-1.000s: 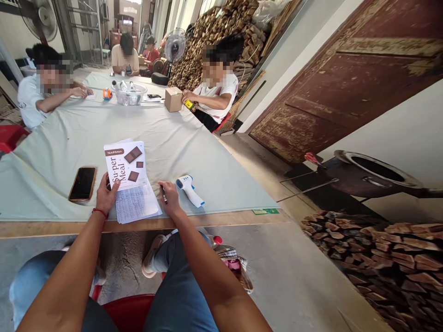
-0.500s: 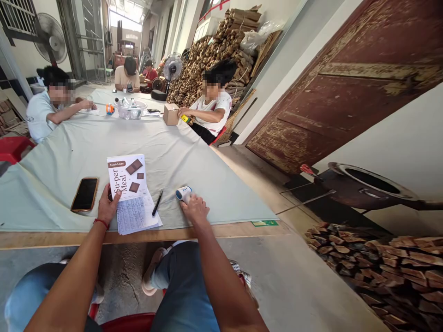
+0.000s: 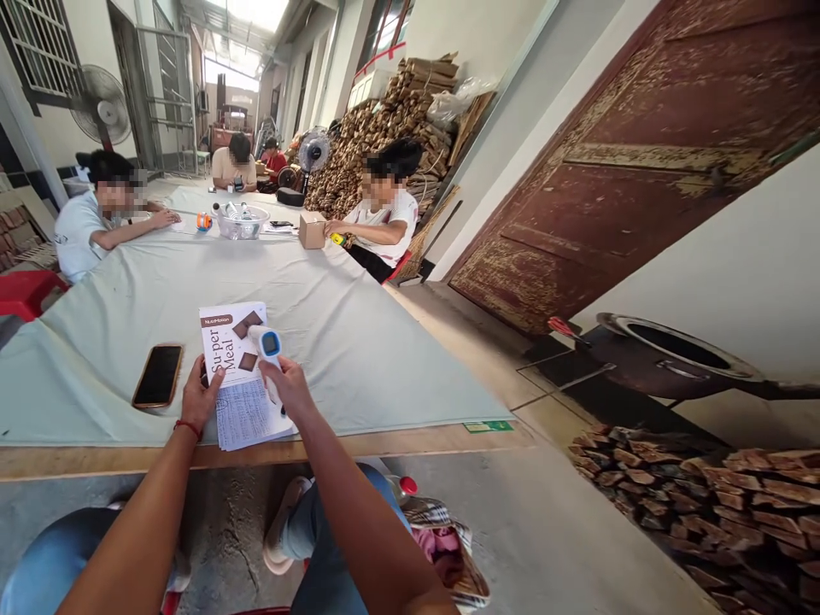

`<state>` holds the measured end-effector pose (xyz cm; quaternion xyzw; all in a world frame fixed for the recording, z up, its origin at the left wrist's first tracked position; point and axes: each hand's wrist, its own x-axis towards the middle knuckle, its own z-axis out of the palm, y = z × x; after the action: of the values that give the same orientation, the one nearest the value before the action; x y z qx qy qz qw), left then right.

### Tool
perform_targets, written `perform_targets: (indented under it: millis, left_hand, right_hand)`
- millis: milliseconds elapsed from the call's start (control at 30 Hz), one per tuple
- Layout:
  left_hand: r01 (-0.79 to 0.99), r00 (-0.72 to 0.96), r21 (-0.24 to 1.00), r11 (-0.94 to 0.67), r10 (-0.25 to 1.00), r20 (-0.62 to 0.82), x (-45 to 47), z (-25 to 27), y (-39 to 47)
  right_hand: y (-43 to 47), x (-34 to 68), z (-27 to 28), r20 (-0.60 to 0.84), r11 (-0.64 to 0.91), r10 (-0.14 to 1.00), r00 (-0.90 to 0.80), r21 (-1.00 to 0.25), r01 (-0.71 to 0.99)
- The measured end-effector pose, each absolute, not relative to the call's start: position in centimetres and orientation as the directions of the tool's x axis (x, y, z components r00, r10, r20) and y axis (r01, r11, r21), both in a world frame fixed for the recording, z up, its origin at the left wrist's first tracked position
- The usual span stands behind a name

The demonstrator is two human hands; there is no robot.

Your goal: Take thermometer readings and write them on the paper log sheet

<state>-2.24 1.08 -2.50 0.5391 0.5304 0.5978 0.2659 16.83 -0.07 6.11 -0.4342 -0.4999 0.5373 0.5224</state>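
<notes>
My left hand [image 3: 202, 395] grips the left edge of a white box [image 3: 224, 342] printed "Su-per Meal" with brown squares. Handwritten paper sheets [image 3: 247, 417] lie under the box's near end on the cloth. My right hand [image 3: 288, 389] is wrapped round the handle of a white infrared thermometer [image 3: 270, 343] with a blue-framed screen. It is held upright over the right side of the box; whether it touches the box I cannot tell. The pen beside the sheets is mostly hidden by my right hand. A black phone [image 3: 158, 376] lies left of my left hand.
A pale cloth [image 3: 384, 359] covers the table. Farther along stand a plastic basin [image 3: 238, 226] of bottles, an orange tape roll [image 3: 203, 222] and a cardboard box [image 3: 312, 231] beside a co-worker. Other people sit around the table. Firewood [image 3: 717, 504] and a large pot [image 3: 672, 350] are at right.
My right hand has lifted the thermometer off the cloth and brought it left over the box. My left hand keeps its hold. The view has shifted slightly.
</notes>
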Motion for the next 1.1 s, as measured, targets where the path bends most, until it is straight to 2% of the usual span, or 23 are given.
perform_targets:
  millis: [233, 400, 633, 1100]
  left_hand:
    - [0.284, -0.286, 0.922, -0.263, 0.895, 0.343, -2.2, -2.5, 0.9]
    - [0.247, -0.277, 0.917, -0.315, 0.883, 0.378, -2.2, -2.8, 1.0]
    - [0.340, -0.287, 0.902, -0.267, 0.884, 0.370, -2.4, -3.2, 1.3]
    - [0.318, -0.285, 0.906, -0.279, 0.883, 0.372, -2.4, -3.5, 1.4]
  right_hand:
    - [1.2, 15.0, 5.7, 0.039, 0.027, 0.996, -0.076, -0.989, -0.147]
    - [2.0, 14.8, 5.3, 0.074, 0.068, 0.996, -0.045, -0.990, -0.120]
    - [2.2, 14.3, 4.9, 0.069, 0.069, 0.998, -0.002, -0.992, -0.104]
    - [2.0, 14.0, 4.8, 0.052, 0.056, 0.998, 0.037, -0.992, -0.117]
